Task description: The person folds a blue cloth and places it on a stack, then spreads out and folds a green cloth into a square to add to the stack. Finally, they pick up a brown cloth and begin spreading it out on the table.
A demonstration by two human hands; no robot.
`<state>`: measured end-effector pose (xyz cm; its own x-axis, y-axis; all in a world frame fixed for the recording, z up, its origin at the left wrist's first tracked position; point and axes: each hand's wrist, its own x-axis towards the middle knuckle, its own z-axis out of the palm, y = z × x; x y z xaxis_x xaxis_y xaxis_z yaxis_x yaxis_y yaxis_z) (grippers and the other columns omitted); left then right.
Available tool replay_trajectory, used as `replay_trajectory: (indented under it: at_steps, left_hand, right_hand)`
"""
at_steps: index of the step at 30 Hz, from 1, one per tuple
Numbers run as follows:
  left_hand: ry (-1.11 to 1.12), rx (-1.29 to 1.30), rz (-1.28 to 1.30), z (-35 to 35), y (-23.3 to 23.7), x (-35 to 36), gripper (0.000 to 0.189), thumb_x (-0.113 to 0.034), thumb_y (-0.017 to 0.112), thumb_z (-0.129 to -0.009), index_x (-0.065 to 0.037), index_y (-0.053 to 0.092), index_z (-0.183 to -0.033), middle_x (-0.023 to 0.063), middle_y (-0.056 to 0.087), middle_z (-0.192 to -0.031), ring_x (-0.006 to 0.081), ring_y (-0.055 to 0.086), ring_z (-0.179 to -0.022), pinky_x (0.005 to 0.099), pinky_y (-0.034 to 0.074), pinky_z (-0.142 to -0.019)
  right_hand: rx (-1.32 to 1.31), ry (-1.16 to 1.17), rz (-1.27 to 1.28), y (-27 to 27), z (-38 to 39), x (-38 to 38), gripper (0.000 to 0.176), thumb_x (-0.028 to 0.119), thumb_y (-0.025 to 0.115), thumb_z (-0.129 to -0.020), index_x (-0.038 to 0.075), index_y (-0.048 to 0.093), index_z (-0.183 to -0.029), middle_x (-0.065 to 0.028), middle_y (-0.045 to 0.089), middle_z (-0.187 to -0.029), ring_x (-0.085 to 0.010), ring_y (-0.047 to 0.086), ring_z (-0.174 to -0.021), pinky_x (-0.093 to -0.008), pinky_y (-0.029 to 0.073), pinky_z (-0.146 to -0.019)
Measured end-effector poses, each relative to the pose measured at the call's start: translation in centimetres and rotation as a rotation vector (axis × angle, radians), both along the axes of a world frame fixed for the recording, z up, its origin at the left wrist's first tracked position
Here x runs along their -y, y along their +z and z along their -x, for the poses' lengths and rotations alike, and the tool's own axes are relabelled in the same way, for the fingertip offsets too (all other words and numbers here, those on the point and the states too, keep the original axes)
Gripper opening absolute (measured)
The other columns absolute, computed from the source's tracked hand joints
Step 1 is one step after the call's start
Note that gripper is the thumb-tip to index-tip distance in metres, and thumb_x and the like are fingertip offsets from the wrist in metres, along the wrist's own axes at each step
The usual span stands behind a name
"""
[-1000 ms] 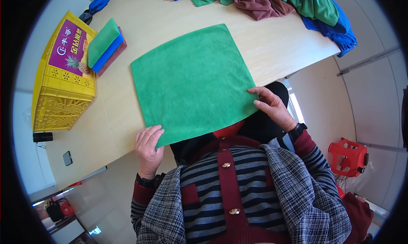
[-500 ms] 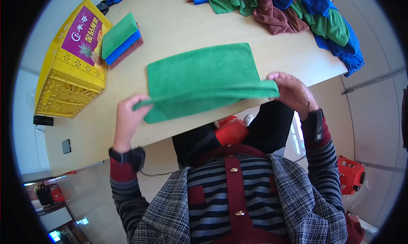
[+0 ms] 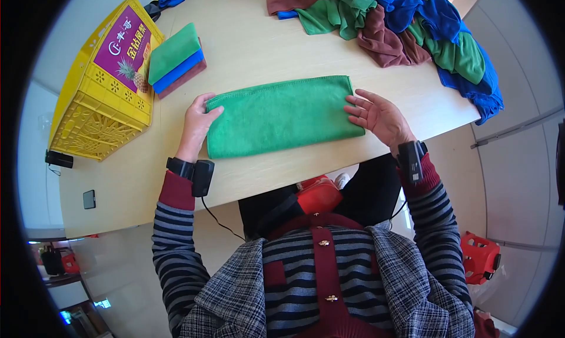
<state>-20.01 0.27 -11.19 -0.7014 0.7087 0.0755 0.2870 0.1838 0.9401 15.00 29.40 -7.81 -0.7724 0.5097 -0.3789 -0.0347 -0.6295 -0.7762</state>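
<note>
A green towel (image 3: 282,117) lies folded in a long flat rectangle near the table's front edge. My left hand (image 3: 199,121) is at its left end, with the thumb over the upper left corner and apart from the curved fingers. At the right end is my right hand (image 3: 379,115), palm partly up and fingers spread, the fingertips close against the towel's edge. Neither hand grips the cloth.
A stack of folded towels (image 3: 176,55), green, blue and brown, stands beside a yellow crate (image 3: 112,90) on the left. Loose towels (image 3: 400,26) lie heaped at the back right. A small dark flat object (image 3: 89,199) rests near the left front edge.
The raised front edge of the green towel has been laid over toward the back, making a narrower rectangle. Both hands have let go, and the right hand has opened.
</note>
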Motion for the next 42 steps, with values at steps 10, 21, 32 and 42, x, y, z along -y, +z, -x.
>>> replay_trajectory:
  at_steps: [10, 21, 32, 42]
  left_hand:
    - [0.083, 0.131, -0.088, -1.5, -1.0, 1.9, 0.06, -0.002, 0.065, -0.095, -0.004, 0.043, -0.151, 0.0051, 0.069, -0.095, 0.0098, 0.063, -0.086, 0.0272, 0.051, -0.074]
    - [0.184, -0.621, 0.169, -2.2, -1.7, 0.4, 0.063, 0.0, 0.057, -0.096, -0.015, 0.039, -0.154, 0.0173, 0.07, -0.1, 0.0332, 0.068, -0.083, 0.0413, 0.054, -0.073]
    - [0.204, -0.949, 0.61, -6.8, 3.7, 1.5, 0.052, -0.012, 0.068, -0.093, -0.009, 0.051, -0.142, 0.0166, 0.063, -0.119, 0.0373, 0.067, -0.095, 0.0472, 0.054, -0.08]
    - [-0.138, -1.089, 0.237, -14.1, 3.2, 3.7, 0.034, -0.009, 0.079, -0.077, -0.005, 0.064, -0.108, 0.0115, 0.061, -0.111, 0.031, 0.06, -0.103, 0.0429, 0.048, -0.093]
  right_hand:
    - [0.295, 0.157, -1.582, 0.3, 4.9, 6.3, 0.049, 0.032, 0.06, -0.102, 0.004, 0.051, -0.142, -0.0158, 0.057, -0.142, -0.0312, 0.058, -0.125, -0.044, 0.047, -0.104]
    - [0.757, 0.197, -1.939, -3.4, 6.5, 5.9, 0.073, 0.055, 0.046, -0.103, 0.005, 0.038, -0.156, -0.0194, 0.037, -0.161, -0.0394, 0.028, -0.152, -0.054, 0.023, -0.122]
    - [0.743, 0.14, -1.908, -2.9, 5.2, 5.7, 0.072, 0.053, 0.049, -0.102, 0.005, 0.039, -0.155, -0.0194, 0.038, -0.161, -0.0393, 0.029, -0.152, -0.0538, 0.024, -0.122]
    - [0.41, 0.335, -1.926, -1.6, 7.1, 13.7, 0.069, 0.045, 0.059, -0.098, 0.009, 0.042, -0.154, -0.0181, 0.04, -0.159, -0.0401, 0.032, -0.149, -0.056, 0.025, -0.122]
